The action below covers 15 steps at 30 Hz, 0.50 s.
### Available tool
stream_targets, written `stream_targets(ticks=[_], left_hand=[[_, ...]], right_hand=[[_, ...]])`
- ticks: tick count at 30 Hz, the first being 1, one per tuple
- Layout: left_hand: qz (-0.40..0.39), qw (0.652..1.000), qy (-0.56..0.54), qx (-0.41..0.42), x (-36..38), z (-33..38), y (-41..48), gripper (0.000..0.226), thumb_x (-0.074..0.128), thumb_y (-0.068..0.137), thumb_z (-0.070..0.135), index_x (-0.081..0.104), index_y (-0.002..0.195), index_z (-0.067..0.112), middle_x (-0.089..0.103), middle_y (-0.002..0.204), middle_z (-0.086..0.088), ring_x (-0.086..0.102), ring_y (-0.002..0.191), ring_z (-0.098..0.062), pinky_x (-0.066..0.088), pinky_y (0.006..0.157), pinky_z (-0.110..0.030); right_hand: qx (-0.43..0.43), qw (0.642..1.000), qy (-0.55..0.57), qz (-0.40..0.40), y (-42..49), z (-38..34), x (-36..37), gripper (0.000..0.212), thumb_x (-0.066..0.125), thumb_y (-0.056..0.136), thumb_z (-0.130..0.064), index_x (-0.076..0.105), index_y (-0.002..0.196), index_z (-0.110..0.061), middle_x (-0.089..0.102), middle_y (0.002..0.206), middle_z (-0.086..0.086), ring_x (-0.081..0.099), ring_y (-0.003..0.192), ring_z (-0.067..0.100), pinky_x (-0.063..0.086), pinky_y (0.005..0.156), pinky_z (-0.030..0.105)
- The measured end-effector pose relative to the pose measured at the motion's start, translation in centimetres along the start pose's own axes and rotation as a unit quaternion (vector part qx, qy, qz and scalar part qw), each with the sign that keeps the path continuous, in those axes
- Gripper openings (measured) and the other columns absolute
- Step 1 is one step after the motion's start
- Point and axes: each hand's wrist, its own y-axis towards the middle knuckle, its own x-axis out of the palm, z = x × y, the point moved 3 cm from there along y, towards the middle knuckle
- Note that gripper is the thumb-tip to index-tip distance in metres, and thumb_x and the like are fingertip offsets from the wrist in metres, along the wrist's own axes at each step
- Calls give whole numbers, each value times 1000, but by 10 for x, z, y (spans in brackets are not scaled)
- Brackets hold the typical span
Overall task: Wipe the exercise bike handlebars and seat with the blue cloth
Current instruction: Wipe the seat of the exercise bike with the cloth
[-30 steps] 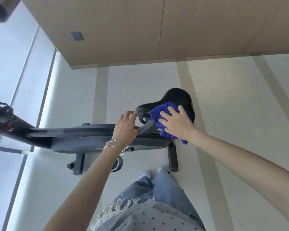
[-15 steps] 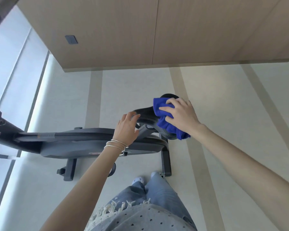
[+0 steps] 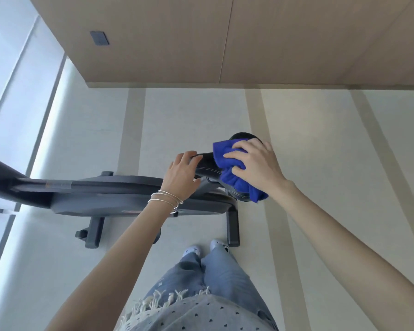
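Head view, right hand [image 3: 256, 167] pressing blue cloth [image 3: 234, 173], seat [image 3: 207, 163]

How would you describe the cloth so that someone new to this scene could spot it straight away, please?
Start at the dark grey exercise bike standing on the pale floor, and follow its frame to the black padded seat at its right end. Bunched over that seat, under the right hand, is the bright blue fabric cloth. It is the only vivid blue thing among the dark bike parts.
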Motion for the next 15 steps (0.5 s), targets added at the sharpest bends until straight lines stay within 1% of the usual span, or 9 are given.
stream_targets(ticks=[2, 4, 8, 9, 13, 15], left_hand=[[-5, 1000, -1, -2, 2, 4, 4, 56, 62, 81, 14, 43, 133, 10, 42, 140, -11, 38, 126, -31, 38, 101, -40], [-18, 1000, 5, 0, 2, 3, 7, 56, 62, 80, 15, 43, 133, 10, 41, 141, -11, 38, 126, -32, 38, 101, -40], [-33, 999, 22, 2, 0, -10, 8, 57, 62, 81, 14, 43, 135, 12, 40, 142, -12, 35, 129, -34, 37, 104, -44], [-37, 999, 26, 3, 0, -12, 9, 56, 62, 82, 14, 43, 135, 12, 40, 142, -12, 35, 129, -34, 37, 104, -44], [-46, 998, 40, 25, -2, -13, 10, 55, 62, 82, 14, 43, 134, 13, 40, 142, -11, 36, 128, -34, 37, 104, -44], [-46, 997, 40, 45, -3, -8, 12, 54, 62, 82, 15, 44, 134, 13, 41, 141, -12, 36, 128, -34, 38, 104, -44]], right_hand=[[-33, 997, -51, -54, 16, -20, 21, 33, 55, 85, -28, 60, 118, -28, 54, 127, 0, 46, 112, 28, 34, 84, 44], [-22, 993, -77, -85, 13, -16, 37, 34, 50, 88, -31, 56, 122, -31, 49, 131, -2, 41, 115, 27, 33, 86, 44], [77, 996, -33, -29, -10, 23, 32, 26, 54, 85, -28, 65, 109, -32, 53, 123, -6, 42, 112, 26, 35, 83, 42], [108, 994, -20, -20, -15, 33, 30, 26, 55, 85, -27, 66, 108, -32, 53, 122, -6, 43, 111, 27, 35, 82, 41], [232, 972, 20, -13, -40, 62, 18, 30, 54, 87, -23, 63, 115, -29, 54, 120, -1, 48, 105, 31, 41, 84, 43], [281, 959, 31, -1, -56, 72, 12, 30, 54, 87, -23, 64, 115, -27, 56, 118, 2, 50, 101, 33, 43, 86, 45]])
